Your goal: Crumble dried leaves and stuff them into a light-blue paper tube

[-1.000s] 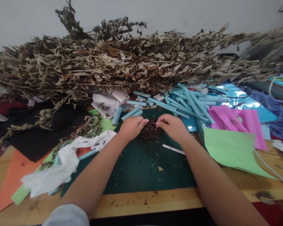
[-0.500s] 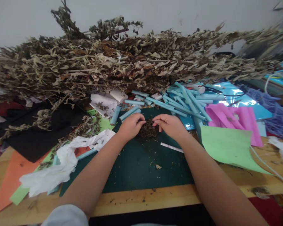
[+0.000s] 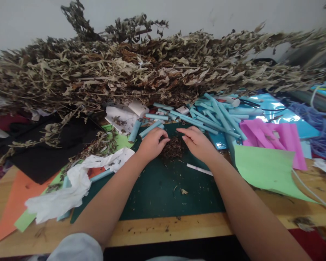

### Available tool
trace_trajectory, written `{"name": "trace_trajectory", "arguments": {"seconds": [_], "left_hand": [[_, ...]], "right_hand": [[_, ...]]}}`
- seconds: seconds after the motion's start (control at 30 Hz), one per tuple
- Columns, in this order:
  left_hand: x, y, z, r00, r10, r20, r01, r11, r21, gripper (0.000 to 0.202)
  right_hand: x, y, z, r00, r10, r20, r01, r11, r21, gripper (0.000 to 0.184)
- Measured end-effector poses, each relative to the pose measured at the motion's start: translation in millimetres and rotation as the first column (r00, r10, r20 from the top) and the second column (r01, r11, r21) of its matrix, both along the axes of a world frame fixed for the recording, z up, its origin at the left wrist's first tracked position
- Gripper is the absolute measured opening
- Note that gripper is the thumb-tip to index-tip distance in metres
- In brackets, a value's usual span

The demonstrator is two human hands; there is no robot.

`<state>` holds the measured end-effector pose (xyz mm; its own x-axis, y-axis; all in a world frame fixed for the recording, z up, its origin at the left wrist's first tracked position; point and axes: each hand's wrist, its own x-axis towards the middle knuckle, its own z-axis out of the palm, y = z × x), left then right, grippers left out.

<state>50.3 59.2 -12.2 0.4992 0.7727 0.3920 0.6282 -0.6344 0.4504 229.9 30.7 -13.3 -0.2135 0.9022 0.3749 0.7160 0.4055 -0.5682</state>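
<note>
A small heap of crumbled dried leaf (image 3: 174, 148) lies on a dark green cutting mat (image 3: 157, 192). My left hand (image 3: 151, 144) cups the heap's left side with fingers curled against it. My right hand (image 3: 197, 143) rests on the heap's right side, fingers bent and pressed at its top edge. Both hands touch the crumbs and enclose them between them. A thin white paper stick (image 3: 199, 169) lies on the mat just below my right wrist.
A big pile of dried leafy branches (image 3: 130, 72) fills the back. Several light-blue paper rolls (image 3: 214, 116) lie behind the mat. Pink paper (image 3: 271, 139), a green sheet (image 3: 263, 168), crumpled white tissue (image 3: 73, 188), orange paper (image 3: 11, 203) and black cloth (image 3: 43, 152) surround it.
My two hands have drawn closer around the crumbled heap and shifted slightly farther from me; the right fingers now stretch over the heap's top edge.
</note>
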Motion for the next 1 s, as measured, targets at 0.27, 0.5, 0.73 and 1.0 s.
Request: {"name": "trace_trajectory", "arguments": {"seconds": [0.27,0.5,0.73,1.0], "left_hand": [[-0.3,0.4,-0.2,0.999,-0.001,0.035,0.003,0.998,-0.060,0.006],[-1.0,-2.4,1.6,0.999,0.014,0.031,-0.012,0.997,-0.078,0.015],[-2.5,-3.9,0.8,0.998,0.056,0.019,-0.055,0.997,-0.054,0.024],[-2.4,-2.6,-0.5,0.998,0.047,0.033,-0.045,0.998,-0.049,0.021]], "right_hand": [[-1.0,-4.9,2.2,0.979,0.090,-0.185,-0.126,0.973,-0.194,0.039],[1.6,-4.3,1.8,0.960,-0.011,-0.280,-0.054,0.973,-0.225,0.012],[1.9,-3.7,5.5,0.992,-0.041,-0.118,0.030,0.995,-0.095,0.008],[0.0,-7.7,8.9,0.976,-0.028,-0.216,-0.001,0.991,-0.132,0.016]]}}
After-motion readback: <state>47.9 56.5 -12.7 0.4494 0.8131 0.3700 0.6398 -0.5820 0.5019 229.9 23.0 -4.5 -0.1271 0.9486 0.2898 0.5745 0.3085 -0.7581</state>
